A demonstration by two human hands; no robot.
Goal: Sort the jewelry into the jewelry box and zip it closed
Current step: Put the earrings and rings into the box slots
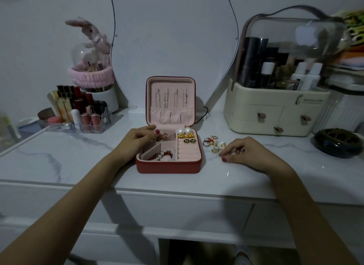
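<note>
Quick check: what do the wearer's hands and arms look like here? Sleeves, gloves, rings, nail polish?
Both forearms are bare: no sleeves, gloves or watch visible. Left hand and right hand show dark red nail polish on the thumbs. No rings visible on the fingers.

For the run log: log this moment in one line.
jewelry box open | left hand in back-left compartment | right hand at loose rings
</note>
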